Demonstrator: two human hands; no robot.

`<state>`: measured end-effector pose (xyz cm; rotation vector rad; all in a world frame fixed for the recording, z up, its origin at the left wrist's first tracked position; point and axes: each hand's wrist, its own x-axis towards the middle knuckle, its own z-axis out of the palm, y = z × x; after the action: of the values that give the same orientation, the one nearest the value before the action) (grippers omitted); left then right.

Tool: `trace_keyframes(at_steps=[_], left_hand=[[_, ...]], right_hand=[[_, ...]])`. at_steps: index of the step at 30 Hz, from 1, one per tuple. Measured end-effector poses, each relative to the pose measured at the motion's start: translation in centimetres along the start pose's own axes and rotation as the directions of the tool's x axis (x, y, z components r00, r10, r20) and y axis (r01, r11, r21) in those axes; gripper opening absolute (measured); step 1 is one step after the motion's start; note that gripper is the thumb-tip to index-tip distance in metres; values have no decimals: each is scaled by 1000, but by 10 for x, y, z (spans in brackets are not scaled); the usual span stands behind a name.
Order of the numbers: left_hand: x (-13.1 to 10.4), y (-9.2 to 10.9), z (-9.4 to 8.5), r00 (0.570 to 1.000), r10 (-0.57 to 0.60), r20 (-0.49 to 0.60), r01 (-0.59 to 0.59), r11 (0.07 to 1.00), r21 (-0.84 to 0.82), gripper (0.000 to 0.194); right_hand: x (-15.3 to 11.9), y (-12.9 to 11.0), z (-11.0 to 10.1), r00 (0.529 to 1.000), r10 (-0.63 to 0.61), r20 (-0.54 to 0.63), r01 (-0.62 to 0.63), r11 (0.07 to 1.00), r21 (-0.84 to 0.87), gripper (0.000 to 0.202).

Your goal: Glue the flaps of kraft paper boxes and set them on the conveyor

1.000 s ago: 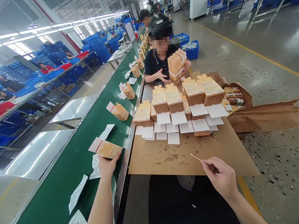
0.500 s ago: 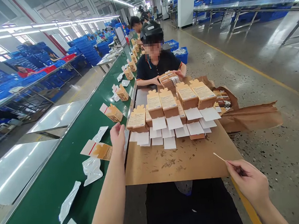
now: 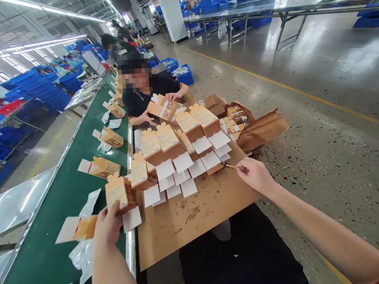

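Note:
My left hand [image 3: 108, 225] is closed on a tan carton [image 3: 118, 193] with a tabbed top edge, at the border of the green belt [image 3: 45, 238]. A white flap [image 3: 131, 219] sticks out from the carton's lower end. In my right hand [image 3: 256, 174] a thin stick [image 3: 232, 166] is pinched between the fingers, pointing left. Its tip is at a small dark spot by the near right corner of the carton stack [image 3: 173, 151]; whether they touch I cannot tell. The stacked cartons lie in layers, with white flaps [image 3: 182, 162] facing me.
More cartons [image 3: 105, 167] and clear plastic pouches [image 3: 82, 257] lie on the belt. The stack rests on a stained brown board [image 3: 170, 234]. Across it, another person [image 3: 153, 90] handles a bundle of flat cartons [image 3: 166, 109]. Torn brown paper [image 3: 263, 130] projects at the right.
My left hand has come back toward me and now grips a carton. My right hand has moved forward and left, bringing the stick to the stack. The view has turned right.

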<state>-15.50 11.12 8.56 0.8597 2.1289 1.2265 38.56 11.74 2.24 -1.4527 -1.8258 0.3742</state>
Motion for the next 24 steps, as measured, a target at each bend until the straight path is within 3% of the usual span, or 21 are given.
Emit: trace_keyframes(at_steps=[2, 5, 9, 12, 15, 17, 20, 22, 24], left_hand=[[-21, -15, -16, 995, -94, 28, 97, 984, -149, 52], [-58, -36, -23, 996, -88, 21, 90, 958, -272, 61], [-97, -50, -11, 988, -97, 121, 132, 934, -332, 78], [-114, -59, 1, 985, -113, 132, 154, 918, -366, 93], [-131, -73, 8, 987, -115, 114, 150, 914, -377, 105], [-143, -81, 12, 984, -117, 136, 160, 915, -370, 107], [-159, -88, 22, 973, -138, 186, 200, 904, -378, 101], [-166, -89, 34, 972, -148, 182, 212, 885, -415, 97], [-170, -90, 48, 975, -146, 169, 209, 868, -450, 95]], right_hand=[[20, 0, 8, 996, -23, 85, 28, 998, -52, 27], [41, 0, 20, 983, -44, 178, 61, 994, -92, 32], [54, 2, 30, 970, -60, 235, 83, 992, -90, 34], [51, 4, 26, 967, -56, 249, 83, 992, -96, 31], [27, 5, 9, 988, -50, 147, 63, 994, -88, 28], [-1, 6, -5, 999, -38, 3, 38, 998, -57, 27], [-48, 1, -15, 979, 8, -205, -4, 1000, 20, 26], [-76, -11, -8, 970, 38, -240, -13, 995, 103, 26], [-95, -32, 12, 986, 33, -161, 2, 977, 213, 26]])
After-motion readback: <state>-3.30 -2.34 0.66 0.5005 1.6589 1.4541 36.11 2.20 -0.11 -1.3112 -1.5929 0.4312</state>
